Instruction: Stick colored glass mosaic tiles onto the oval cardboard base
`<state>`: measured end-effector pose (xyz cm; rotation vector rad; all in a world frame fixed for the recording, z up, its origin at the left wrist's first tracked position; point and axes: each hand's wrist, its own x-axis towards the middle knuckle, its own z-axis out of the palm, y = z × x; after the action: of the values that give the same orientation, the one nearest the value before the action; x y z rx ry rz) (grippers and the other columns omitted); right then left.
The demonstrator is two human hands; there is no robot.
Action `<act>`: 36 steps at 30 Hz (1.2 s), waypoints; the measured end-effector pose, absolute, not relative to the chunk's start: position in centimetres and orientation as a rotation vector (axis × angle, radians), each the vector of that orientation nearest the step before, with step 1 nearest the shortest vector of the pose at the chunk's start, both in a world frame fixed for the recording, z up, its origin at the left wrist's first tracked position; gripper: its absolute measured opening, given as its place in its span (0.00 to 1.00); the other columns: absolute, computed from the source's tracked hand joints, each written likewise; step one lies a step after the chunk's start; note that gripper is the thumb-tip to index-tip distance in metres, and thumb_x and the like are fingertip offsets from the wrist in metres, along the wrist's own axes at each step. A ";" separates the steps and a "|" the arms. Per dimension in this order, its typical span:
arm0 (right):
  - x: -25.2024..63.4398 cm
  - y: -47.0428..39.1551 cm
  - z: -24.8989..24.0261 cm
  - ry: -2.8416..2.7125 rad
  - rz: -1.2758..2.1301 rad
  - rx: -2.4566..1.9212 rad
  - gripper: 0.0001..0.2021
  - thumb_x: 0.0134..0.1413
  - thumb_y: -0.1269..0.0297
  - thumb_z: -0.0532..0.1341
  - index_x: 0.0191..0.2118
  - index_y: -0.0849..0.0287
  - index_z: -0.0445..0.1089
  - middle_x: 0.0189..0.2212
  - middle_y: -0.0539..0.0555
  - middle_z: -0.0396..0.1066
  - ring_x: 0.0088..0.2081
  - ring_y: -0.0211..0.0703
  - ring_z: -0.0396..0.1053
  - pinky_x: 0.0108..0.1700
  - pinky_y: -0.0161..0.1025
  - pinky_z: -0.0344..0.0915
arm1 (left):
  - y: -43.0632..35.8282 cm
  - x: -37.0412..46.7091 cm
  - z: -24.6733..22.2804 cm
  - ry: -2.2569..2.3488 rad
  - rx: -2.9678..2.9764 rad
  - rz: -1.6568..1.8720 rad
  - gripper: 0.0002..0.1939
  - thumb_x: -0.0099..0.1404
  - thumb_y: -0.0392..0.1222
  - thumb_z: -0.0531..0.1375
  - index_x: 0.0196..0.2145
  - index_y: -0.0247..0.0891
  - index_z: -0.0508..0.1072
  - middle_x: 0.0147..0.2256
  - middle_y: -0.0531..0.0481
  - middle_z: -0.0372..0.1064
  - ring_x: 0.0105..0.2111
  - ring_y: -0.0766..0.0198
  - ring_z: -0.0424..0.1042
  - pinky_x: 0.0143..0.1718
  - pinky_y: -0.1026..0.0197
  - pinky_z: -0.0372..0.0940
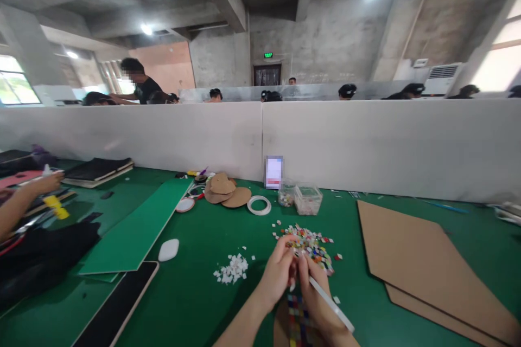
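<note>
— What is over on the far left?

— Another person's hand (45, 183) is reaching in over some dark boards. Next comes a long green board (136, 230) lying flat on the green counter (203, 293), and a small white oval thing (168, 250) just beside its near end.

— And in the middle?

— A little heap of white chips (233, 269). Then the two hands, close together. The left hand (278, 274) has its fingers pinched narrow on something tiny (too small for me to tell what). The right hand (313, 290) touches it, fingertips meeting, and it holds a thin white stick (330, 303) that points back toward the wrist.

— Where are the colored bits?

— The pile of colored tiles (311, 244) lies on the counter just past the fingertips, touching them. Under the wrists sits a round board with colored squares (299, 320) stuck on. Behind the pile stand a roll of tape (259, 205) and a clear box (308, 199).

— And on the right?

— Big brown cardboard sheets (423, 265), flat, well apart from the hands.
</note>
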<state>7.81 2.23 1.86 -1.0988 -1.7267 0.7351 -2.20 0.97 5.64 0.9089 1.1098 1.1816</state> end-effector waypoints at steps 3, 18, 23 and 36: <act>7.8 1.9 2.4 -1.673 0.737 -1.042 0.23 0.56 0.48 0.45 0.37 0.60 0.69 0.31 0.58 0.73 0.32 0.44 0.71 0.33 0.37 0.67 | 0.8 -2.0 6.1 1.108 0.946 1.238 0.18 0.58 0.50 0.53 0.45 0.41 0.62 0.20 0.60 0.51 0.16 0.74 0.50 0.18 0.70 0.45; 7.5 2.1 3.6 -1.245 1.378 -0.945 0.23 0.51 0.43 0.49 0.18 0.58 0.59 0.12 0.43 0.49 0.16 0.32 0.45 0.18 0.31 0.43 | 1.1 -3.3 5.8 0.672 0.733 1.181 0.17 0.59 0.46 0.55 0.46 0.40 0.61 0.20 0.62 0.46 0.13 0.78 0.38 0.15 0.70 0.35; 7.5 2.1 3.9 -1.259 1.455 -0.981 0.23 0.50 0.43 0.50 0.16 0.57 0.54 0.12 0.43 0.48 0.15 0.32 0.45 0.18 0.32 0.41 | 1.2 -2.8 5.8 0.957 0.910 1.222 0.13 0.62 0.47 0.51 0.43 0.40 0.62 0.18 0.62 0.45 0.13 0.76 0.42 0.15 0.71 0.39; 7.5 1.6 4.5 -1.412 1.248 -1.074 0.21 0.53 0.46 0.47 0.22 0.57 0.58 0.16 0.44 0.52 0.19 0.35 0.50 0.21 0.33 0.48 | 0.3 -1.8 6.1 1.382 1.617 1.280 0.14 0.65 0.36 0.44 0.46 0.41 0.61 0.41 0.50 0.65 0.40 0.62 0.65 0.42 0.61 0.59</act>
<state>7.53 1.61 4.50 -1.0744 -1.4121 1.2484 -1.84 0.26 6.06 1.6168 1.3817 1.2799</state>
